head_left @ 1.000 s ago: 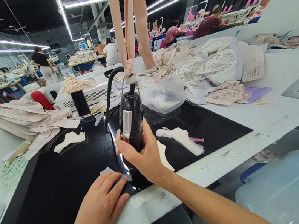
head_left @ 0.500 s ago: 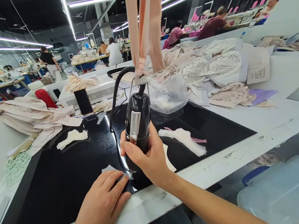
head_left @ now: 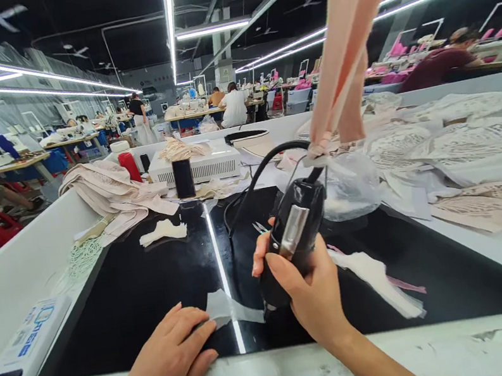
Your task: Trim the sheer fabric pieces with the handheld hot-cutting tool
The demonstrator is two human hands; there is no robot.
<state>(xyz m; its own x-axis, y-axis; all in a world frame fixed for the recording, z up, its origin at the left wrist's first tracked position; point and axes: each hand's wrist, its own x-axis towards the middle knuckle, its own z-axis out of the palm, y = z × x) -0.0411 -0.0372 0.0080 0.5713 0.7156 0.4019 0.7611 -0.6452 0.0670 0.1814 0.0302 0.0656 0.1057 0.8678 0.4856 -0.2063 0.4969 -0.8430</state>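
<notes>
Glossy black work surface (head_left: pixel 152 320) spanned mid-frame. Your right hand (head_left: pixel 317 302) was wrapped round a black handheld tool (head_left: pixel 295 230), right of centre; your left hand (head_left: pixel 177 351) lay flat, clasping nothing, fingertips at the edge of a translucent grey piece (head_left: pixel 220 308), lower centre. Beyond: white strip (head_left: pixel 376 279), lower right.

Ceiling tubes (head_left: pixel 172 24) shine bright; glare (head_left: pixel 222 276) streaks the black mat (head_left: pixel 123 318) toward the near edge of the desk (head_left: pixel 403 352); that edge darkens rightmost.

Black corded tool (head_left: pixel 301 215) in right hand (head_left: pixel 317 305), left hand (head_left: pixel 175 351) at translucent pale piece (head_left: pixel 220 307).
</notes>
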